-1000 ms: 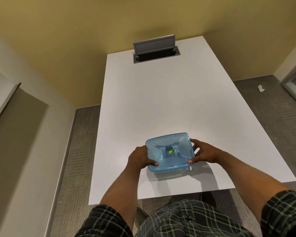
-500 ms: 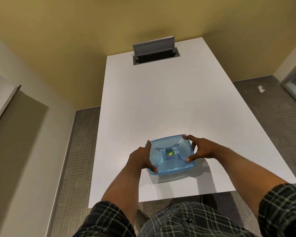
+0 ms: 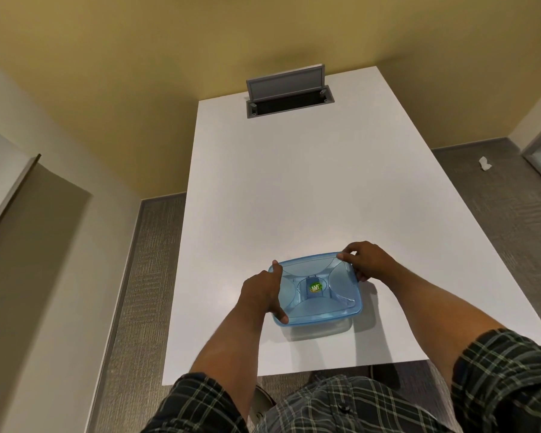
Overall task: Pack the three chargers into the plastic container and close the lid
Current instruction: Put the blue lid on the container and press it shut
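A clear plastic container with a translucent blue lid (image 3: 316,289) sits on the white table (image 3: 294,189) near its front edge. The lid lies on top of the container and carries a small green sticker at its centre. My left hand (image 3: 261,292) grips the lid's left side, one finger at the far left corner and one at the near left corner. My right hand (image 3: 364,259) pinches the far right corner. No chargers are in view; the blue lid hides what is inside.
A grey cable hatch (image 3: 289,93) stands open at the table's far end. A scrap of white paper (image 3: 484,164) lies on the carpet to the right. Walls close in on the left and behind the table.
My right hand has slid from the lid's right side up to its far right corner. My left index finger has reached the far left corner. The container has stayed in place.
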### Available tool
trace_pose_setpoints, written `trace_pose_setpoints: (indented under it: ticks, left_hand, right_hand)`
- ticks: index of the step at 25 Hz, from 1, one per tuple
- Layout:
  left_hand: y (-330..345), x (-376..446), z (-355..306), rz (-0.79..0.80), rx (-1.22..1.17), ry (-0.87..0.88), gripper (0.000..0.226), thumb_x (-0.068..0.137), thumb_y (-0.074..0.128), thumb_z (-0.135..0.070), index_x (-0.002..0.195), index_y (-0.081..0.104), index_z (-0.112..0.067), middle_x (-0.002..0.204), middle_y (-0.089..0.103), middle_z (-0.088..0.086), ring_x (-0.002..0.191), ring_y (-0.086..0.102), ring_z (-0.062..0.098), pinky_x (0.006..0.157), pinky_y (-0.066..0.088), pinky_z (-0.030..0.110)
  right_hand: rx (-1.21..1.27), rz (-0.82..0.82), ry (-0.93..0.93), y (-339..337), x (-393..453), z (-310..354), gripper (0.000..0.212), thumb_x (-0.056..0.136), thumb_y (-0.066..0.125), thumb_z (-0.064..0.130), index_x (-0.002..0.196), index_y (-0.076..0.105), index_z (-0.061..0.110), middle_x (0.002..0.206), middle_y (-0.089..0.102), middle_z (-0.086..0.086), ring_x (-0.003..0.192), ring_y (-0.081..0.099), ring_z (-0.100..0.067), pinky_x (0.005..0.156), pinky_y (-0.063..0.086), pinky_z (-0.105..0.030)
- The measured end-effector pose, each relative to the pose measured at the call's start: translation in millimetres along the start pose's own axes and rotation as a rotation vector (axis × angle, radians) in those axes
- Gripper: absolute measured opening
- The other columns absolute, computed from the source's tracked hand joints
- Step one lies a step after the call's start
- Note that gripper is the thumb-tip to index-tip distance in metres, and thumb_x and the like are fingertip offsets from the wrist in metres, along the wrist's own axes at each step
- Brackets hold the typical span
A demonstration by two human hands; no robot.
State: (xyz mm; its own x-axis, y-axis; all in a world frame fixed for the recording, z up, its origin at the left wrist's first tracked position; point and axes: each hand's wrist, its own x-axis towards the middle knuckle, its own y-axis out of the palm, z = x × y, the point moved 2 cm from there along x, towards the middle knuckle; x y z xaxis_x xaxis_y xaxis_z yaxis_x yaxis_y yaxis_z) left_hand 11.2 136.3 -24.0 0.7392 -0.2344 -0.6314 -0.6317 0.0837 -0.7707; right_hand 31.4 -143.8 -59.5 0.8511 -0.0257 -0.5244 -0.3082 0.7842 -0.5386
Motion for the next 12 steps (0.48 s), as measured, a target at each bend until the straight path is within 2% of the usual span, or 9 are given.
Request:
trace_pose_setpoints:
  ticks: [5,9,12]
  left_hand:
    - [1.3,1.9,5.5,-0.010,-0.022,0.000,0.144,0.054,0.093,-0.054,0.159,0.001,-0.018,0.131,0.059,0.014,0.117,0.062,0.032,0.084,0.049,0.036]
    - [3.7,3.3,10.3,-0.029,-0.054,0.006,0.145,0.050,0.094,-0.054,0.159,0.003,-0.022,0.125,0.061,0.012,0.112,0.063,0.033,0.082,0.051,0.037]
    - [3.6,2.0,12.2,-0.034,-0.093,-0.002,0.146,0.048,0.095,-0.051,0.159,0.004,-0.025,0.124,0.062,0.012,0.111,0.063,0.033,0.083,0.053,0.039]
  right_hand:
    - [0.075,0.160,0.215,-6.3,6.4,0.6,0.055,0.092,0.070,0.047,0.103,0.068,-0.007,0.067,0.071,-0.017,0.046,0.067,-0.024,0.048,0.054,-0.025]
    - [0.050,0.217,0.304,-11.9,5.9,11.1,0.047,0.093,0.069,0.047,0.097,0.064,0.000,0.077,0.073,-0.020,0.053,0.070,-0.026,0.055,0.052,-0.026]
    - [0.012,0.225,0.317,-11.6,2.5,20.0,0.045,0.096,0.065,0.045,0.100,0.060,0.000,0.077,0.070,-0.022,0.054,0.068,-0.028,0.054,0.049,-0.024]
